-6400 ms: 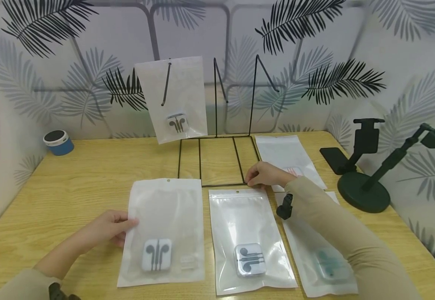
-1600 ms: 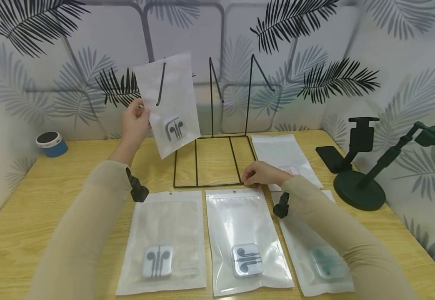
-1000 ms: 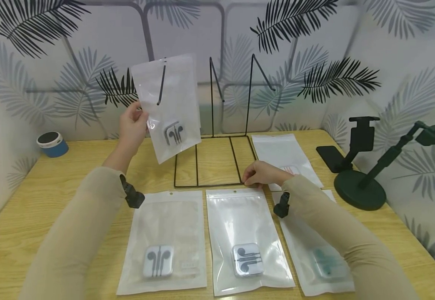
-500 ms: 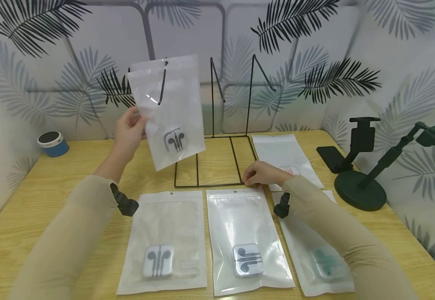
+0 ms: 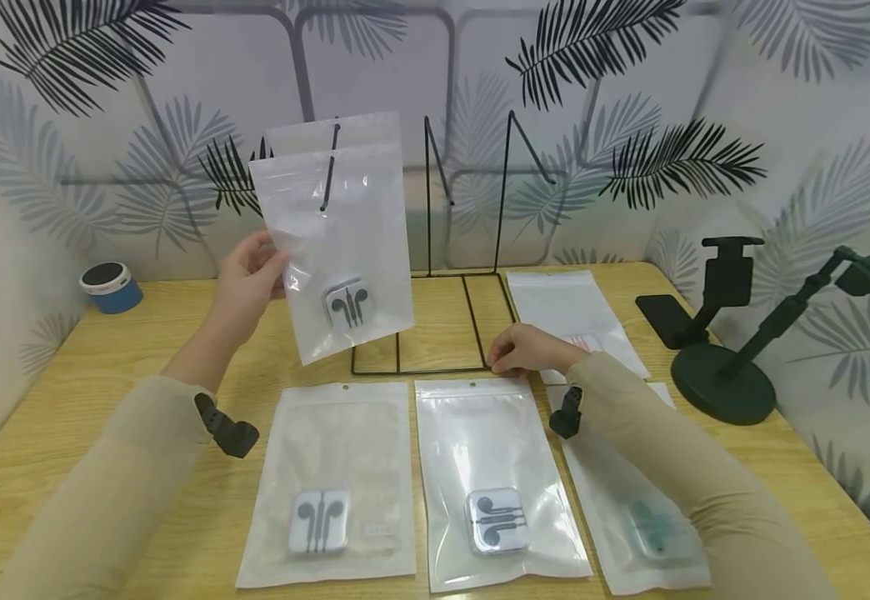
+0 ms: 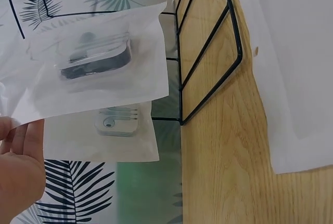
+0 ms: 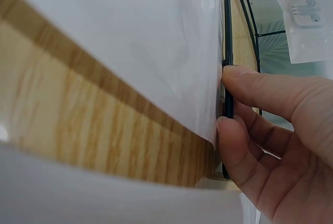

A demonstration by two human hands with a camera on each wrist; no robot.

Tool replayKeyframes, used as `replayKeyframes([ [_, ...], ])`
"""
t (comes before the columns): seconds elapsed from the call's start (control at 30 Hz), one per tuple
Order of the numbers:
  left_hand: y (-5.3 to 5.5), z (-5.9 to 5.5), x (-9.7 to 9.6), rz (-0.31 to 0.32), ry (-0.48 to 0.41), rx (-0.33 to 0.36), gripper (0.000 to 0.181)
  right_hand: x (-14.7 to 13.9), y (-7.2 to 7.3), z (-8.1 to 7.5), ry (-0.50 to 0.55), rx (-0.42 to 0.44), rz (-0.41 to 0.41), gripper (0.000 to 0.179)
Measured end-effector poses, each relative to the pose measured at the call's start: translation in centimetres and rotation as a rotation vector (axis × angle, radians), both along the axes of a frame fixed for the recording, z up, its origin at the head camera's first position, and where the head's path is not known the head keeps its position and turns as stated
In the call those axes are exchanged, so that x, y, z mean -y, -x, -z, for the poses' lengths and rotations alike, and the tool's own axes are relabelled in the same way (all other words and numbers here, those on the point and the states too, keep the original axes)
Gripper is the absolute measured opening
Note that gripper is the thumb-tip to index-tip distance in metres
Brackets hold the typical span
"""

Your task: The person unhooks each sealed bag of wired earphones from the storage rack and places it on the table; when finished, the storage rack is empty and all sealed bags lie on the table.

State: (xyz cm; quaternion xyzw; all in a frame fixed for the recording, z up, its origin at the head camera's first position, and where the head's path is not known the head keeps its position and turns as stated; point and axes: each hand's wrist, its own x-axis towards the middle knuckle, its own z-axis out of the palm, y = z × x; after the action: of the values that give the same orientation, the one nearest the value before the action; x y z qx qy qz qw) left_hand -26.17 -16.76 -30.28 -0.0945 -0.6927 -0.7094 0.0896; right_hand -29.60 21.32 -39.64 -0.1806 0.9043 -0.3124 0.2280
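My left hand (image 5: 249,275) pinches the left edge of a white zip pouch (image 5: 367,233) that hangs on the left hook (image 5: 327,179) of a black wire rack (image 5: 442,370). In this pouch sits a square earphone case (image 5: 348,304). Behind it on the same hook is a second pouch (image 5: 375,129), mostly covered in the head view; its lower part (image 6: 67,143) and case show in the left wrist view. My right hand (image 5: 525,348) pinches the rack's front base wire (image 7: 228,31) between thumb and fingers at its right corner.
Along the table front lie three pouches with earphones: left (image 5: 337,450), middle (image 5: 487,442) and right (image 5: 600,467). Another pouch (image 5: 555,300) lies beyond my right hand. A blue speaker (image 5: 111,287), black phone (image 5: 663,321) and stand (image 5: 723,383) stand farther out. The rack's right hook (image 5: 532,146) holds nothing.
My left hand went from the table's left pouch up to the hanging pouches. It has drawn the front one toward me and down along the hook, apart from the one behind. My right hand stays put.
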Motion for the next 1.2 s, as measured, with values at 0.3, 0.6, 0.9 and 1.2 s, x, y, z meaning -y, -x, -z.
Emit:
replayKeyframes([
  [0.3, -1.2, 0.5, 0.9, 0.05, 0.011, -0.02, 0.018, 0.0, 0.0, 0.0, 0.014, 0.014, 0.016, 0.003],
  [0.6, -2.7, 0.4, 1.5, 0.065, 0.073, -0.051, 0.018, 0.0, 0.1, 0.1, 0.023, 0.012, 0.01, 0.004],
  [0.9, -4.5, 0.4, 2.0, 0.112, 0.111, -0.076, 0.017, 0.0, 0.1, 0.1, 0.011, 0.002, 0.0, 0.004],
  [1.2, -5.7, 0.4, 2.7, 0.095, 0.235, -0.055, 0.018, 0.0, 0.1, 0.1, 0.017, -0.012, -0.018, 0.005],
])
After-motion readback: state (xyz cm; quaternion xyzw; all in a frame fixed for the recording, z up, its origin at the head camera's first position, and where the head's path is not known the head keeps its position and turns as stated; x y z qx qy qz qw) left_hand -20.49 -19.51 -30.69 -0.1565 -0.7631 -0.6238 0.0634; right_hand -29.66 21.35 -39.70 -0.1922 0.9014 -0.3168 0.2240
